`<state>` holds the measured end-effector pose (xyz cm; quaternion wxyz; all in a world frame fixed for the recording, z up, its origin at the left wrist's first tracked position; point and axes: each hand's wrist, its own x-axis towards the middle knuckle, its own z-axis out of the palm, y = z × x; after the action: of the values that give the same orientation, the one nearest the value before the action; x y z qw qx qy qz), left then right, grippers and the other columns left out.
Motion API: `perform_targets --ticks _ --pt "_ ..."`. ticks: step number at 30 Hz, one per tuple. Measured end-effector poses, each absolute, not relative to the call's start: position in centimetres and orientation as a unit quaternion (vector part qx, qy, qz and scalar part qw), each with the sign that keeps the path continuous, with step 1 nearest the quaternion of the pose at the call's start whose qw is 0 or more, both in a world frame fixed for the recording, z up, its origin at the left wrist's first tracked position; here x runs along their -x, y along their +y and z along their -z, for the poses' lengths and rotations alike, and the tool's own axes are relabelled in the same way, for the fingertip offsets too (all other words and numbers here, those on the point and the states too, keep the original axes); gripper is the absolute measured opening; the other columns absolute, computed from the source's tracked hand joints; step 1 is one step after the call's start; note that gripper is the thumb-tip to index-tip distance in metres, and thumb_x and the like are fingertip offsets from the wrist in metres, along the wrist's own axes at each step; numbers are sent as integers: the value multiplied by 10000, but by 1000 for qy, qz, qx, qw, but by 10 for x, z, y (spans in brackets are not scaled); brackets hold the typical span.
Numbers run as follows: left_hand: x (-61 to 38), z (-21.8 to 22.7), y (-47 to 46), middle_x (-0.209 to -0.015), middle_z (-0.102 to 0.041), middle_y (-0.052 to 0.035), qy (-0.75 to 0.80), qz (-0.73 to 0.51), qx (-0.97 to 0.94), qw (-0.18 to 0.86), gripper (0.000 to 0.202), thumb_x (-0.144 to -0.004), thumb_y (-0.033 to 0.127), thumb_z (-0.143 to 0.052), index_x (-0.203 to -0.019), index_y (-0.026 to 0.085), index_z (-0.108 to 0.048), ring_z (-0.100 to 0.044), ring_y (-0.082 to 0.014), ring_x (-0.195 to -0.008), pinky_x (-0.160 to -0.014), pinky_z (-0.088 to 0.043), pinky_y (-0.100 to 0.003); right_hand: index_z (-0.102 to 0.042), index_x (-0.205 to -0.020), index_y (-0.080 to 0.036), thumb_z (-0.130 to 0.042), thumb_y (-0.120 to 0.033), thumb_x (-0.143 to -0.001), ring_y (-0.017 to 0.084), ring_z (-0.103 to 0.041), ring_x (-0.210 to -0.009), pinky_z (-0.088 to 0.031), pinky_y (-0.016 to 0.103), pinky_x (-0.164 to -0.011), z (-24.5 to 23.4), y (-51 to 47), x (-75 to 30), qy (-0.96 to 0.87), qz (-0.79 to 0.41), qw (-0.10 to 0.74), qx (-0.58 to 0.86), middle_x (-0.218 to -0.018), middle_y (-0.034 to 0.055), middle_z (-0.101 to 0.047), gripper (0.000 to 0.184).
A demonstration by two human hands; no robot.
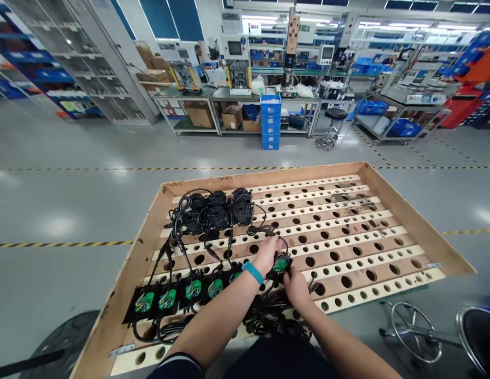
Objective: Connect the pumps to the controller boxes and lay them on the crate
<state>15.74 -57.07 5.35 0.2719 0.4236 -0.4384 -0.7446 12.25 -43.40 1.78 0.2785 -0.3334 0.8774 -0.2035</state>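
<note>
A black housing with a green circuit board and coloured wires sits between my two hands over the wooden rack. My left hand, with a teal band at its wrist, reaches across its far left side with curled fingers. At the near right edge, my right hand grips the same housing. To the left lies a row of similar housings with green boards, partly hidden by my left forearm. Below my hands is a pile of black cables. Farther back, several round black parts stand grouped, with cables attached.
The wooden rack has raised side walls and pale slats full of holes. Stools stand at the near right and near left. Beyond the floor's striped tape are stacked blue crates and workbenches with machines.
</note>
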Motion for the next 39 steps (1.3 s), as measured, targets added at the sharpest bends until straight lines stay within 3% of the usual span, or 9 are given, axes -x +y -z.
perform_targets --ticks 6,9,13,18,22,29,33,36,39 --pt "-190 -103 -583 -599 -574 30 -368 805 -355 302 463 -765 585 -679 -936 164 -589 -588 -135 -556 -625 -511 -290 -539 -1107 -188 -394 -208 -935 224 -666 -887 -497 307 -827 -48 -444 -122 762 439 257 401 -943 85 -706 226" --pt "-232 -116 -603 -574 -514 91 -354 804 -349 326 420 -780 436 -683 -1098 190 -563 -526 -95 -517 -657 -524 -282 -572 -1121 -195 -421 -210 -931 207 -643 -861 -483 291 -824 -70 -452 -128 711 425 281 483 -917 61 -687 244" --pt "-283 -124 -623 -729 -657 56 -422 784 -356 283 635 -706 256 -715 -1297 239 -483 -565 -103 -550 -639 -534 -296 -610 -895 -204 -451 -194 -928 161 -572 -719 -443 248 -720 -92 -459 -141 661 357 370 547 -761 4 -617 163" --pt "-292 -118 -629 -750 -665 13 -510 733 -398 209 491 -665 270 -742 -1109 179 -555 -683 -166 -666 -686 -564 -315 -383 -574 -197 -454 -115 -877 126 -496 -620 -381 230 -635 -116 -470 -135 699 211 447 516 -574 -28 -447 322" --pt "-282 -94 -628 -678 -627 42 -483 664 -514 248 426 -728 306 -725 -1057 215 -470 -664 -175 -563 -588 -566 -320 -468 -595 -194 -449 -196 -889 142 -515 -541 -365 253 -557 -132 -487 -112 725 166 461 485 -546 -11 -494 294" --pt "-277 -64 -602 -705 -665 -52 -437 683 -567 144 559 -807 652 -672 -1063 161 -599 -667 -193 -592 -537 -551 -308 -683 -915 -84 -389 -253 -987 286 -657 -945 -454 351 -823 -113 -506 -117 783 178 373 464 -971 211 -702 347" --pt "-269 -63 -579 -896 -744 -125 -411 760 -471 177 568 -730 613 -775 -1024 135 -692 -701 -217 -751 -683 -581 -334 -643 -1114 -116 -309 -341 -1065 209 -660 -944 -463 300 -858 -80 -477 -133 751 255 374 481 -999 131 -714 405" --pt "-267 -58 -574 -963 -749 -106 -412 738 -471 252 545 -613 413 -902 -1020 125 -683 -696 -205 -821 -801 -568 -340 -630 -1138 -135 -439 -444 -1031 195 -649 -869 -490 307 -812 -52 -435 -140 684 347 387 512 -952 92 -702 379" --pt "-265 -53 -577 -989 -736 -71 -394 708 -495 315 526 -661 408 -861 -1063 153 -636 -685 -172 -843 -865 -554 -344 -671 -1079 -150 -779 -545 -791 251 -622 -1001 -479 382 -911 -30 -400 -145 623 335 376 598 -1067 116 -687 500"
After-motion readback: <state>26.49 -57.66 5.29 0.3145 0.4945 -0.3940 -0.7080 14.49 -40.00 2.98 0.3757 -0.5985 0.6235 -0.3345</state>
